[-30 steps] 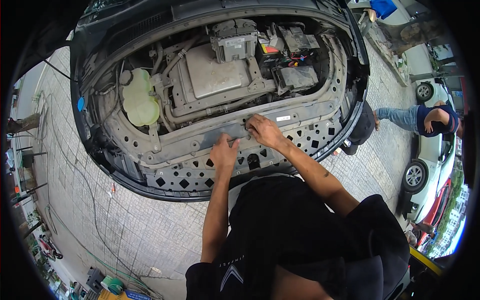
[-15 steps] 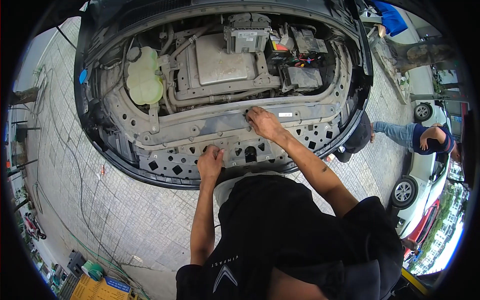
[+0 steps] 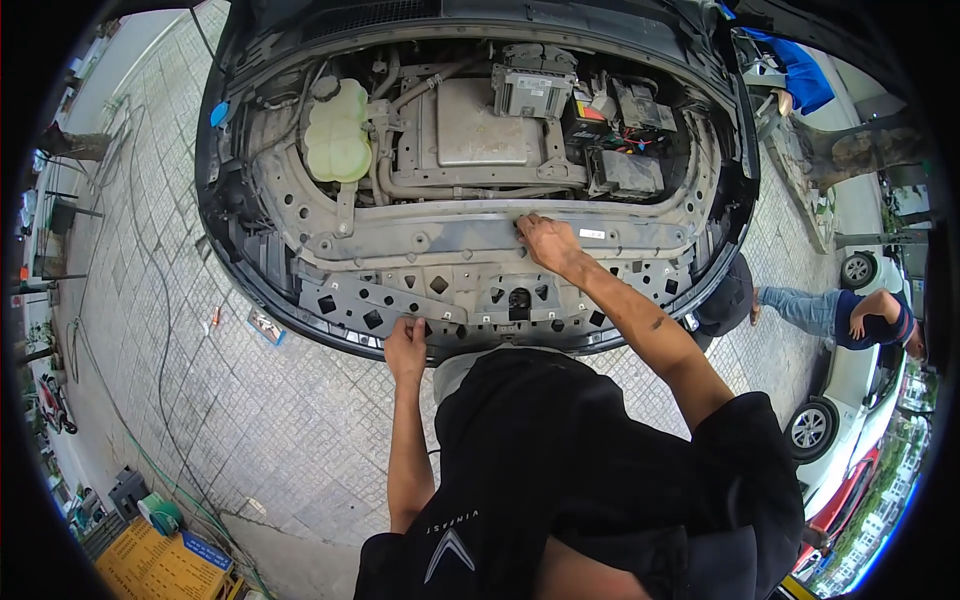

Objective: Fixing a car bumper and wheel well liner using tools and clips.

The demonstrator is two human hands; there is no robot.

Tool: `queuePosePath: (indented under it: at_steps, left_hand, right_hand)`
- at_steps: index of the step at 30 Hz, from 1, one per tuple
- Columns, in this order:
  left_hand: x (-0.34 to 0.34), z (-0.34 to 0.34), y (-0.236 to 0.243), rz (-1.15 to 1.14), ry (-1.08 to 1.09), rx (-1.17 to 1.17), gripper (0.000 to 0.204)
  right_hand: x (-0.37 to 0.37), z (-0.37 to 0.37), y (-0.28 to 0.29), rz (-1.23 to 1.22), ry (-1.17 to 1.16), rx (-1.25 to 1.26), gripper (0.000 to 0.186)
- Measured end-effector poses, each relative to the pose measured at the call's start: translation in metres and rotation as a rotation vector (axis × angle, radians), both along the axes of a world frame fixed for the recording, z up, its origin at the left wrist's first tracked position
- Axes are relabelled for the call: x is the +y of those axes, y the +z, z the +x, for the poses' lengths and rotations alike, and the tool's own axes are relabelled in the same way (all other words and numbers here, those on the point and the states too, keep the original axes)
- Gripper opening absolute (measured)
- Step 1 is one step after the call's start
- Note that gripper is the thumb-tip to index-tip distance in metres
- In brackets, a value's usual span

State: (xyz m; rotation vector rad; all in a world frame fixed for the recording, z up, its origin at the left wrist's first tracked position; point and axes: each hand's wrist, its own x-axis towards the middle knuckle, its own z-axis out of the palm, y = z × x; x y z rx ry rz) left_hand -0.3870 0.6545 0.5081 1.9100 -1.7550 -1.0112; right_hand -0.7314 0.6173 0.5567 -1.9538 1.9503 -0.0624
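Bare hands at the opened front of a dark vehicle, seen from above. The right hand [image 3: 550,243] rested on the long grey cross panel [image 3: 450,234] that spanned the front of the engine bay, its fingers bent and drawn together at the panel's surface, left of a small white label [image 3: 592,234]; whether a small part was pinched beneath the fingertips could not be told. The left hand [image 3: 405,345] lay lower and farther left, fingers curled at the front edge of the perforated panel [image 3: 402,300], beside the dark outer rim [image 3: 335,332]; its fingertips were partly hidden, so a grasp could be neither confirmed nor excluded. The cross panel thus lay between the engine bay and the perforated panel, the latter being nearer the person's body. Behind it, from left to right, stood a pale green lobed reservoir [image 3: 338,135], a flat rectangular metal cover [image 3: 483,125], a silvery module [image 3: 533,92] and a black box [image 3: 628,175]. Stone paving [image 3: 290,430] surrounded the vehicle. At the right, a person in jeans [image 3: 860,315] stood next to a white car [image 3: 850,385], well apart from the working hands.
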Motion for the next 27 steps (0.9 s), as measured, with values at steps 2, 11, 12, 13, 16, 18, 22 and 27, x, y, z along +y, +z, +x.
queuePosePath:
  at_steps: [2,11,12,13,16,18,22,27]
  left_hand:
    - [0.000,0.003,-0.005,-0.014,0.008,0.019,0.027]
    - [0.002,0.008,-0.010,-0.026,0.016,0.064,0.028]
    - [0.003,0.008,-0.008,-0.039,0.002,0.067,0.028]
    - [0.004,0.008,-0.008,-0.043,-0.013,0.072,0.028]
    - [0.008,0.011,-0.007,-0.062,-0.024,0.049,0.030]
    - [0.009,0.010,-0.006,-0.049,0.004,0.050,0.030]
    - [0.014,0.012,-0.012,-0.084,0.005,0.050,0.031]
    - [0.019,0.013,-0.013,-0.072,0.030,0.060,0.032]
  right_hand:
    - [0.001,0.001,0.000,0.009,0.001,0.023,0.021]
    - [0.008,0.006,-0.014,-0.052,-0.050,0.104,0.017]
    - [0.010,0.007,-0.017,-0.056,-0.062,0.107,0.017]
    - [0.010,0.008,-0.016,-0.041,-0.065,0.129,0.021]
    - [0.010,0.012,-0.019,-0.047,-0.065,0.187,0.024]
    - [0.010,0.012,-0.026,-0.069,-0.063,0.223,0.023]
    - [0.001,0.015,-0.030,0.005,-0.159,0.200,0.035]
    - [-0.005,0.006,-0.012,0.066,-0.125,0.164,0.034]
